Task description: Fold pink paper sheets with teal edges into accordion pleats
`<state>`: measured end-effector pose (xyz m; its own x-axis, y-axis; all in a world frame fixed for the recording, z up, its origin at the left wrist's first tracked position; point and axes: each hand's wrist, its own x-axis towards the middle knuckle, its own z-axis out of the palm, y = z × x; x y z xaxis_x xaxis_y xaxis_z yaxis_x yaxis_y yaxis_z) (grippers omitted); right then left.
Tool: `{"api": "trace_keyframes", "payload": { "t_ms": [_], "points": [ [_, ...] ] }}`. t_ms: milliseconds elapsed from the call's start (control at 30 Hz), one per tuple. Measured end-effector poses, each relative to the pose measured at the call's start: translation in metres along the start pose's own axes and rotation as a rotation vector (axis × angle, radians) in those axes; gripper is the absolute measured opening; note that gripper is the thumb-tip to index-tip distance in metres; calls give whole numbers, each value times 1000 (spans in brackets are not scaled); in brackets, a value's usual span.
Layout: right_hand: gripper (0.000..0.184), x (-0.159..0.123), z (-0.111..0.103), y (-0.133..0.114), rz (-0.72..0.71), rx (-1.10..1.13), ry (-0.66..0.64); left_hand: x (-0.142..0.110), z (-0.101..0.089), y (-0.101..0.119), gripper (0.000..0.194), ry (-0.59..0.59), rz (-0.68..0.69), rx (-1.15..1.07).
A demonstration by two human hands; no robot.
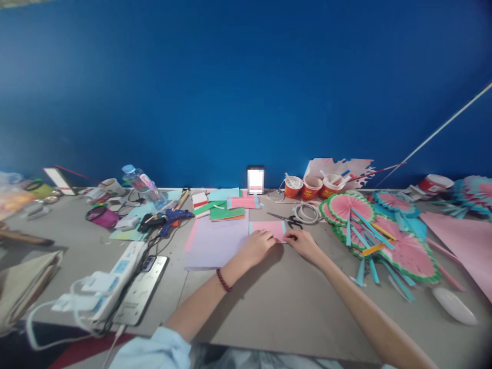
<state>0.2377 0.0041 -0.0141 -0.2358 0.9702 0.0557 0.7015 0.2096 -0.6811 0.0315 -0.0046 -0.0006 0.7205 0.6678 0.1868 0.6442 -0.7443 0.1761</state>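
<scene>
A small pink paper (268,226) with light blue side edges lies flat on the table in front of me. My left hand (260,247) presses on its near edge, fingers bent and close together. At the paper's near right corner, my right hand (303,243) pinches the edge between thumb and fingers; the fingertips are partly hidden. Just beyond that hand lies a pair of scissors (295,222) with black handles. Left of the paper is a lilac sheet (217,246), with green, orange and white paper pieces (226,214) on its far part.
Pink and green pleated paper fans (411,251) lie on the right, near a white computer mouse (454,306). Red paper cups (311,188) stand along the blue wall. To the left are a power strip (122,277), a phone (142,294), a blue glue gun (171,220) and a tilted bottle (144,185).
</scene>
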Motion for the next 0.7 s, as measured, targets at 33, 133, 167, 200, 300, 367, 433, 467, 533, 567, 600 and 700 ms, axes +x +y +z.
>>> {"api": "trace_keyframes", "payload": {
  "t_ms": [33,133,167,200,300,367,433,467,533,567,600,700],
  "points": [
    [18,0,0,1,-2,0,-1,3,4,3,20,11,29,37],
    [17,1,1,3,-11,-1,2,12,16,5,18,17,60,76],
    [17,2,1,4,-14,-1,3,14,19,4,17,18,58,74],
    [17,1,1,5,-19,0,5,16,21,3,17,20,54,68],
    [17,-1,-1,7,-45,12,10,18,28,-2,16,33,43,45],
    [15,-4,-2,9,-79,26,4,19,30,-4,16,45,32,21],
    [16,-8,-2,13,-139,48,-4,19,31,-4,16,61,16,-10],
    [19,-9,-2,16,-169,58,-1,19,31,-4,17,69,7,-28],
    [21,-12,-1,19,-215,70,29,20,29,-3,21,86,-12,-69],
    [20,-13,-1,20,-227,75,49,20,27,-3,22,93,-19,-91],
    [20,-13,-2,19,-231,80,68,20,25,-3,23,100,-25,-115],
    [21,-13,-11,8,-229,101,115,18,10,-2,23,116,-38,-176]
  ]
}}
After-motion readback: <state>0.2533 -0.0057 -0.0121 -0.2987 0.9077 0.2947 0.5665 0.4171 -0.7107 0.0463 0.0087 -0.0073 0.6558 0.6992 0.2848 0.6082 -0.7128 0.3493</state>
